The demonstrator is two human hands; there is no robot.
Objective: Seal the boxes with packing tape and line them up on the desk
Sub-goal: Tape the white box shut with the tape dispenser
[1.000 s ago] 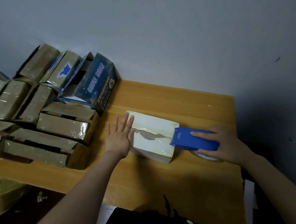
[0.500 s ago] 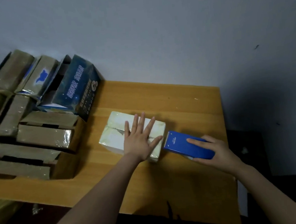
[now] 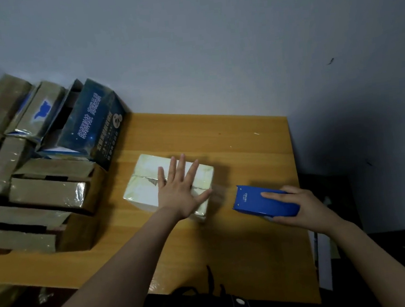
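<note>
Sealing step: my left hand presses flat, fingers spread, on the white box; right hand grips the blue tape dispenser nearby. Next, I'd tear the tape free.

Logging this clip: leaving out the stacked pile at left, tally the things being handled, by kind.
pale box, pressed by left hand: 1
blue tape dispenser, held by right hand: 1
Total: 2

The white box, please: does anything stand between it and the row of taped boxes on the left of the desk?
Nothing visible: only bare desk lies between the white box and the taped boxes.
</note>
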